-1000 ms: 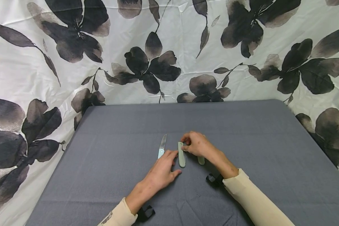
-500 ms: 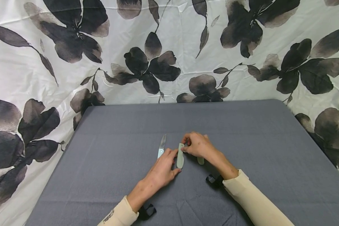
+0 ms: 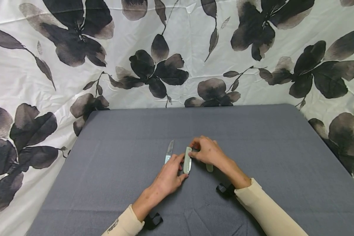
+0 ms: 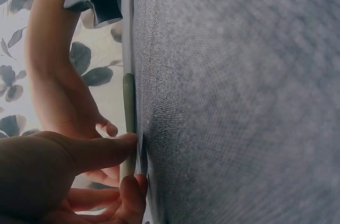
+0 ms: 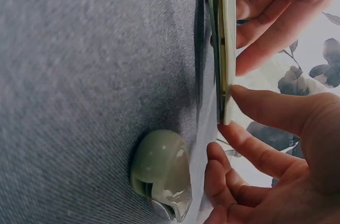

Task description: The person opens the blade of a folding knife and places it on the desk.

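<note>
Between my two hands is a pale green folding knife (image 3: pixel 187 161), its blade folded in. My right hand (image 3: pixel 210 151) pinches the far end between thumb and index finger. At the near end sits the thumb of my left hand (image 3: pixel 165 180), with fingertips along the left side. The right wrist view shows the knife's slotted edge (image 5: pixel 224 49). Under my right hand lies a second green folding knife (image 5: pixel 162 165), partly hidden in the head view. Left of them is a knife with a light blue handle (image 3: pixel 167 159) and its blade out, the handle partly covered by my left hand.
Grey cloth (image 3: pixel 129 127) covers the table, with creases near the front. A white floral sheet (image 3: pixel 177 29) hangs behind and at both sides. Black camera mounts (image 3: pixel 153 221) are strapped under both wrists.
The green knife between my hands has shifted slightly left and tilted, so a shiny edge shows. My left thumb and fingers have come in against it. The other knives stay put.
</note>
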Demonstrator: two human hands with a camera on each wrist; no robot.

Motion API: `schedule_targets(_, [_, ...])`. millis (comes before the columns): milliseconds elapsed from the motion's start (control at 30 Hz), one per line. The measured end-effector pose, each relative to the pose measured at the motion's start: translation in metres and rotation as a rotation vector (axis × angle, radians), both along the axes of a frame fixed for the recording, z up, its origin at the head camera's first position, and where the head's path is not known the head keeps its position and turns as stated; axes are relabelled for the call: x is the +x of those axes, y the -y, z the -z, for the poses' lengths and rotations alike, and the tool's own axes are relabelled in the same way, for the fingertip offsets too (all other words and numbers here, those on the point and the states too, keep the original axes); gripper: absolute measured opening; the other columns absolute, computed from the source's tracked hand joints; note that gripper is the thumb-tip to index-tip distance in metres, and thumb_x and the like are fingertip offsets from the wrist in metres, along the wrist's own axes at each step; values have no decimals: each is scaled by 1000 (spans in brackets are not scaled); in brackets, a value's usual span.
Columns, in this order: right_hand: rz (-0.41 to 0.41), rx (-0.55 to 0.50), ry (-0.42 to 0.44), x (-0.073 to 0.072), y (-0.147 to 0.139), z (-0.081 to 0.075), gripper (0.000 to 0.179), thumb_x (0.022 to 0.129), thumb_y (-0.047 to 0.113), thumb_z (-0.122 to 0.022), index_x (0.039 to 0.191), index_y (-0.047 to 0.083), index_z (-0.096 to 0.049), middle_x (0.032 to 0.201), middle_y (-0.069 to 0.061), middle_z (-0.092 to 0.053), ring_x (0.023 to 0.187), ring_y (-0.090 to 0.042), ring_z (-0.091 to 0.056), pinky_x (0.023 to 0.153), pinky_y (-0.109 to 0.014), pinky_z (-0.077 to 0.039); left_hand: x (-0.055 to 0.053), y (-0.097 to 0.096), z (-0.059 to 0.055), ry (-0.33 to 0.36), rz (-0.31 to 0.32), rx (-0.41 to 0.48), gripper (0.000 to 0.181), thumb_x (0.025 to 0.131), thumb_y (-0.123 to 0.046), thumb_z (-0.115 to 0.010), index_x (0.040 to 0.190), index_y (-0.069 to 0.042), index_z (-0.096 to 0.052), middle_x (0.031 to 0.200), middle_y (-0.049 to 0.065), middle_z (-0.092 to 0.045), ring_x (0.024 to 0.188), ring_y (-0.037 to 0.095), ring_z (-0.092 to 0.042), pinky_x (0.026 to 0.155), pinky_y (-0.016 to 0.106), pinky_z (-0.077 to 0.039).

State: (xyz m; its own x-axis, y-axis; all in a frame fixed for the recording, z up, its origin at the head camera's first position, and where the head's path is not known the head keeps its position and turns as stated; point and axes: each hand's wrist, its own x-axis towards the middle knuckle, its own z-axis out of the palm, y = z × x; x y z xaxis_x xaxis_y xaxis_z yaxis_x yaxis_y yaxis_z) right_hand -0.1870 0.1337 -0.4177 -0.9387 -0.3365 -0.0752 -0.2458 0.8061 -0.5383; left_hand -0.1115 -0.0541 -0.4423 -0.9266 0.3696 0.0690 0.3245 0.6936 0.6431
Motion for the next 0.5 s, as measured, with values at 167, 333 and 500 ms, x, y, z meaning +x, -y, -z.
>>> schedule_targets(167, [-25,-128,-8,-1,-1,-1,23,94,22,-78,112,9,-73,101,-9,-66,90,-20,-60,86,-41,-49,-2,-1,0,-23,-20,46,66,86,-3,-83,146,-2,-54,112,10,-59,91,15,-62,77,27,-52])
schedule_targets(333, [-16,-277,13,-2,-1,-3,24,94,14,-75,116,3,-71,100,-12,-68,87,-20,-63,78,-34,-52,-6,-2,-1,-56,-39,139,70,84,2,-83,147,-3,-54,107,12,-59,77,15,-58,68,22,-49])
schedule_targets(500, [14,-372,48,-1,0,-1,29,95,7,-72,123,4,-69,99,-13,-70,81,-18,-66,70,-32,-55,-7,-2,-2,-50,-55,213,71,85,4,-82,149,1,-51,117,16,-60,79,19,-61,65,19,-51])
